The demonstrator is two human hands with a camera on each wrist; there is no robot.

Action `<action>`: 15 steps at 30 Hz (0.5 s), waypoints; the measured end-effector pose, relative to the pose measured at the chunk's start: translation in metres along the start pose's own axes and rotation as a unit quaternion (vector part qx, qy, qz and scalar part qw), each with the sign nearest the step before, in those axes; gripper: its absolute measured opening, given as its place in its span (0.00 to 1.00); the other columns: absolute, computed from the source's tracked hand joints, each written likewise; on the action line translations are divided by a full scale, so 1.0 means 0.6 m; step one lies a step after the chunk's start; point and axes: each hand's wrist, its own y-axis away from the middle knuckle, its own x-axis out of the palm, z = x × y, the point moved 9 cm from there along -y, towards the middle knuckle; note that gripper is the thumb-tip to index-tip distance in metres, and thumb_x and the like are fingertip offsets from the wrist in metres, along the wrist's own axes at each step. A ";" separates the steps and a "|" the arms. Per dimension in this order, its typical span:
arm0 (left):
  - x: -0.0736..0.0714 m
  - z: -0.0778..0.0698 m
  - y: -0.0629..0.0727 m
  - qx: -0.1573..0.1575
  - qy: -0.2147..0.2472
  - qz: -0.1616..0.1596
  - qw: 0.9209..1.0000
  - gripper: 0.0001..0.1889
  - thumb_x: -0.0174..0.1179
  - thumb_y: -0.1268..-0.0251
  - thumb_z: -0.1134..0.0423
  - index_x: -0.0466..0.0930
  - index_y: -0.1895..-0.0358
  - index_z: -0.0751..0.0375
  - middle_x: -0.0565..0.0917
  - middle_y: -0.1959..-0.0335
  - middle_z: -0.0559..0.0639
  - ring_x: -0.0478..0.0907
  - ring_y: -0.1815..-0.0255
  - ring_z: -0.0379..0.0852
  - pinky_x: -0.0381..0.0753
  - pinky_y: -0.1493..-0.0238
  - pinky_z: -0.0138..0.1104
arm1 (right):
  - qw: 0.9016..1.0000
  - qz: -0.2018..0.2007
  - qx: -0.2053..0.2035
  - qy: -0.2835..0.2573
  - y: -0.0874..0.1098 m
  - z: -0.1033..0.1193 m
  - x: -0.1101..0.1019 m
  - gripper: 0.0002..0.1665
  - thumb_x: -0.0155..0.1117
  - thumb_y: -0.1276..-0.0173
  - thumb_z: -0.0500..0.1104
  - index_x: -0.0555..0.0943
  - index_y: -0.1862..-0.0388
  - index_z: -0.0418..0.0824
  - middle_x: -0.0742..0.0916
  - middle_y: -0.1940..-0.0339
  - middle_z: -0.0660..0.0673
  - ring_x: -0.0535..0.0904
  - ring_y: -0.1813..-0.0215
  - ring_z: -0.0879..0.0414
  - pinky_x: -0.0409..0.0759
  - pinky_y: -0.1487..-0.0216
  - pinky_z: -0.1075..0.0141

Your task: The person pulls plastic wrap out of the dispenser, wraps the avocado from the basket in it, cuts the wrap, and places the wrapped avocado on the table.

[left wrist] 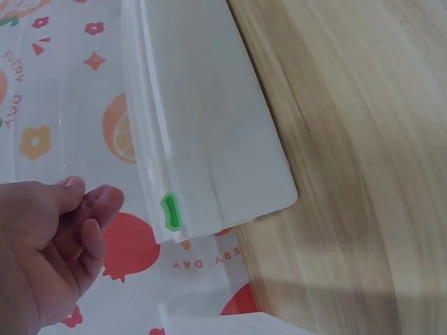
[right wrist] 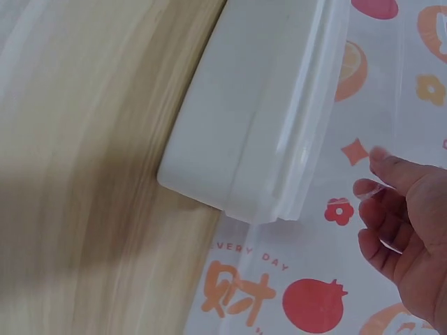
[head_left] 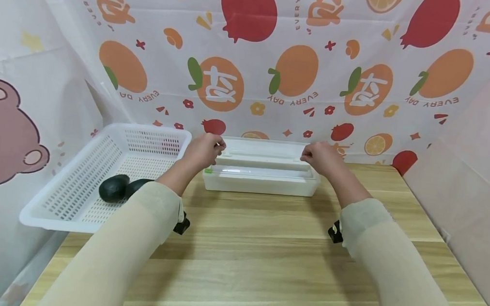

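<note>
On the desk (head_left: 252, 270) sits the white box (head_left: 259, 187), film roll (head_left: 265, 172) inside — drawing film out seems in hand; the next move likely calls for an even pull. Near its ends, left hand (head_left: 204, 150) and right hand (head_left: 323, 159) pinch, fingertips close, what looks like clear film (right wrist: 370, 192).

A head-worn camera looks forward and down over both sleeves (head_left: 132, 240), taking in the tabletop (head_left: 262, 252), box (head_left: 259, 186) and printed cloth (head_left: 261, 62) from farthest back. The left-wrist camera, much nearer, looks past the left hand (left wrist: 52, 258) at the box's left end, its green tab (left wrist: 170, 212) shared with the head view. The right-wrist camera, also close, faces the opposite end past the right hand (right wrist: 412, 223); both wrist views share the cloth behind.
</note>
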 end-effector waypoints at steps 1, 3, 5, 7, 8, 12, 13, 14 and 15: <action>-0.003 0.000 -0.001 0.001 0.001 -0.006 1.000 0.11 0.55 0.26 0.63 0.83 0.50 0.62 0.87 0.59 0.58 0.84 0.76 0.46 0.81 0.62 0.41 | 1.000 -0.003 -0.001 0.000 0.000 0.001 -0.003 0.09 0.64 0.30 0.42 0.87 0.60 0.39 0.88 0.62 0.43 0.81 0.60 0.49 0.80 0.53 0.55; -0.010 -0.002 -0.001 0.000 0.006 -0.019 1.000 0.10 0.55 0.26 0.63 0.83 0.51 0.60 0.87 0.59 0.57 0.84 0.76 0.46 0.81 0.63 0.41 | 1.000 -0.008 0.000 0.007 0.001 0.002 -0.009 0.09 0.64 0.30 0.43 0.87 0.60 0.39 0.88 0.62 0.43 0.81 0.59 0.49 0.80 0.53 0.54; -0.017 -0.005 -0.001 0.002 0.006 -0.034 0.999 0.09 0.55 0.27 0.63 0.84 0.51 0.58 0.87 0.61 0.55 0.83 0.76 0.45 0.81 0.63 0.41 | 1.000 -0.011 0.007 0.009 0.002 0.001 -0.014 0.08 0.65 0.30 0.43 0.87 0.59 0.41 0.88 0.60 0.44 0.81 0.57 0.49 0.80 0.52 0.53; -0.024 -0.009 0.000 0.006 0.006 -0.047 0.999 0.09 0.56 0.27 0.63 0.84 0.52 0.57 0.87 0.61 0.54 0.83 0.75 0.45 0.81 0.64 0.41 | 1.000 -0.010 0.014 0.009 0.002 0.000 -0.018 0.08 0.65 0.30 0.43 0.87 0.58 0.41 0.88 0.59 0.44 0.81 0.56 0.49 0.80 0.51 0.53; -0.027 -0.011 0.001 0.009 0.005 -0.052 0.999 0.09 0.56 0.27 0.63 0.84 0.52 0.57 0.87 0.61 0.53 0.83 0.74 0.45 0.82 0.64 0.41 | 1.000 -0.010 0.016 0.009 0.002 0.001 -0.019 0.08 0.65 0.30 0.43 0.87 0.57 0.41 0.88 0.58 0.43 0.81 0.56 0.48 0.80 0.51 0.52; -0.037 -0.018 0.000 0.028 -0.001 -0.074 0.997 0.10 0.57 0.28 0.63 0.85 0.51 0.58 0.88 0.58 0.54 0.84 0.61 0.50 0.82 0.56 0.44 | 1.000 -0.004 0.017 -0.006 0.001 0.003 -0.025 0.09 0.65 0.30 0.42 0.87 0.55 0.41 0.87 0.57 0.43 0.80 0.55 0.47 0.81 0.49 0.52; -0.039 -0.019 -0.001 0.033 -0.001 -0.079 0.996 0.10 0.57 0.28 0.63 0.85 0.51 0.59 0.87 0.57 0.54 0.84 0.58 0.51 0.82 0.54 0.44 | 1.000 -0.004 0.013 -0.011 0.001 0.004 -0.027 0.09 0.65 0.30 0.41 0.87 0.55 0.40 0.88 0.57 0.42 0.80 0.55 0.47 0.81 0.48 0.52; -0.042 -0.020 -0.002 0.036 -0.001 -0.084 0.996 0.10 0.58 0.28 0.63 0.85 0.51 0.60 0.87 0.55 0.55 0.83 0.56 0.52 0.81 0.51 0.45 | 1.000 -0.005 0.009 -0.016 0.001 0.005 -0.030 0.09 0.65 0.31 0.41 0.87 0.55 0.40 0.88 0.57 0.42 0.80 0.55 0.47 0.81 0.48 0.52; -0.045 -0.022 -0.003 0.039 0.001 -0.088 0.995 0.10 0.58 0.28 0.63 0.85 0.51 0.60 0.87 0.54 0.55 0.82 0.55 0.52 0.80 0.50 0.46 | 1.000 -0.006 0.006 -0.021 0.001 0.007 -0.033 0.10 0.65 0.31 0.40 0.87 0.55 0.39 0.88 0.57 0.41 0.80 0.55 0.47 0.81 0.48 0.52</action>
